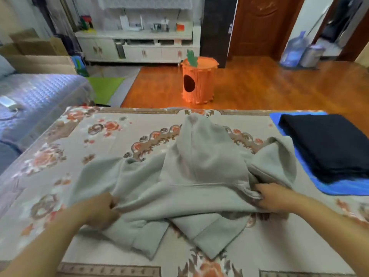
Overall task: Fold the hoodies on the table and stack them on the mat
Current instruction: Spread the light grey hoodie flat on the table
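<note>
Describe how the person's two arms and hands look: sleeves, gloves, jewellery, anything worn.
Both forearms are bare as far as the picture shows; no sleeve or cuff reaches into view. The left hand and the right hand wear no gloves. No watch, bracelet or ring shows on either wrist or on the fingers, though the picture is slightly blurred.

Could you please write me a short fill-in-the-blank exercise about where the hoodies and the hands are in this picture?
1. Both hands grip the ____ hoodie lying on the floral tablecloth.
2. The folded dark hoodie lies on the ____ mat.
3. The mat is at the table's ____ side.
4. The left hand and right hand hold the garment with its ____ pointing away from the person.

Missing words: grey; blue; right; hood
</note>
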Available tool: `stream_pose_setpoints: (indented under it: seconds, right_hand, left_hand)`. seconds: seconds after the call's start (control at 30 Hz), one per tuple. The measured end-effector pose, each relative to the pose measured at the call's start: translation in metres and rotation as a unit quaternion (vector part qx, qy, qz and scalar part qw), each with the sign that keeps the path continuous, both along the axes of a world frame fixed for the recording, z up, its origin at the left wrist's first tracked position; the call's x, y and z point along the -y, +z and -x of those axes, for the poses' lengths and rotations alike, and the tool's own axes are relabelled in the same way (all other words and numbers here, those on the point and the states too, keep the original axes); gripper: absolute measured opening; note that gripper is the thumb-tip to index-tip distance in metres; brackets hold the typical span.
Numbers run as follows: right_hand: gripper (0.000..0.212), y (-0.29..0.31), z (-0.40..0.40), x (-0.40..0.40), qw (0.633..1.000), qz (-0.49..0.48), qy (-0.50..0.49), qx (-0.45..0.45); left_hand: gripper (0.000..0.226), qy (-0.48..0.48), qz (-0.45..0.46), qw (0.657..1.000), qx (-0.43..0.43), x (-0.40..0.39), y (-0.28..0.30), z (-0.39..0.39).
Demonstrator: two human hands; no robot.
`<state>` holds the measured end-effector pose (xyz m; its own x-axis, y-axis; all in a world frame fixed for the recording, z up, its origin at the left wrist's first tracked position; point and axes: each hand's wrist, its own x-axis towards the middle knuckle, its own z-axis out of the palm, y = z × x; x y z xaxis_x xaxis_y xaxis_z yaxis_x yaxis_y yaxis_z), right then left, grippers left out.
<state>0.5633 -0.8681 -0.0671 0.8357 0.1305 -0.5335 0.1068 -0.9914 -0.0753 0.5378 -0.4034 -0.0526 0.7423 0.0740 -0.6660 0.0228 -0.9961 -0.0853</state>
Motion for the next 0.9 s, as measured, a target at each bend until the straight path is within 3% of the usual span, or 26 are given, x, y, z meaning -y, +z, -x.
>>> stream_pose_setpoints:
  seconds: [0.07, 0.17, 0.27, 0.33, 0.37, 0.4, 0.47, 0.5, 0.57, 0.6, 0.67, 0.7, 0.77, 0.83, 0.9]
  right_hand:
    - [0.03, 0.003, 0.004, -0.002, 0.999, -0.026, -0.019, 0.015]
    - [0.03, 0.015, -0.006, -0.014, 0.982, -0.131, -0.096, 0.092]
    - [0.027, 0.014, -0.009, -0.033, 0.979, -0.12, -0.105, 0.124]
    - [0.022, 0.027, -0.015, -0.038, 0.967, -0.155, -0.145, 0.139]
    - [0.02, 0.043, -0.019, -0.043, 0.951, -0.204, -0.178, 0.151]
    - [0.018, 0.063, -0.022, -0.051, 0.929, -0.261, -0.206, 0.164]
    - [0.018, 0.104, -0.021, -0.08, 0.906, -0.334, -0.184, 0.184]
    - [0.017, 0.123, -0.017, -0.097, 0.913, -0.339, -0.137, 0.182]
    - [0.008, 0.154, -0.006, -0.13, 0.929, -0.353, -0.025, 0.111]
    - [0.007, 0.167, 0.0, -0.141, 0.925, -0.379, 0.016, 0.028]
    - [0.027, 0.186, -0.001, -0.146, 0.9, -0.415, 0.068, -0.112]
    - [0.031, 0.191, -0.008, -0.142, 0.892, -0.429, 0.059, -0.128]
    - [0.028, 0.188, -0.034, -0.129, 0.897, -0.441, -0.006, -0.02]
    - [0.023, 0.169, -0.058, -0.118, 0.93, -0.342, -0.038, 0.133]
    - [0.018, 0.139, -0.074, -0.115, 0.961, -0.236, -0.003, 0.144]
  left_hand:
    - [0.038, 0.008, 0.023, 1.0, 0.014, 0.003, -0.003, -0.002]
    - [0.049, 0.034, 0.1, 0.984, 0.143, 0.032, 0.002, -0.016]
    - [0.054, 0.045, 0.163, 0.964, 0.206, 0.071, -0.005, -0.019]
    - [0.032, 0.036, 0.219, 0.94, 0.258, 0.096, -0.002, -0.009]
    - [0.017, 0.082, 0.313, 0.914, 0.244, 0.107, 0.004, -0.003]
    - [0.012, 0.158, 0.438, 0.865, 0.19, 0.124, 0.017, 0.004]
    - [0.025, 0.281, 0.644, 0.709, 0.066, 0.151, 0.049, 0.012]
    - [0.033, 0.292, 0.693, 0.657, 0.051, 0.161, 0.065, 0.012]
    - [0.038, 0.252, 0.739, 0.62, 0.082, 0.169, 0.092, 0.007]
    - [0.035, 0.235, 0.748, 0.61, 0.113, 0.167, 0.099, 0.003]
    - [0.02, 0.207, 0.712, 0.639, 0.204, 0.148, 0.102, -0.002]
    - [0.018, 0.213, 0.68, 0.656, 0.246, 0.133, 0.097, -0.003]
    - [0.024, 0.288, 0.621, 0.667, 0.293, 0.095, 0.081, 0.002]
    - [0.019, 0.385, 0.521, 0.678, 0.348, 0.04, 0.057, 0.015]
    - [0.017, 0.439, 0.359, 0.73, 0.382, -0.026, 0.025, 0.034]
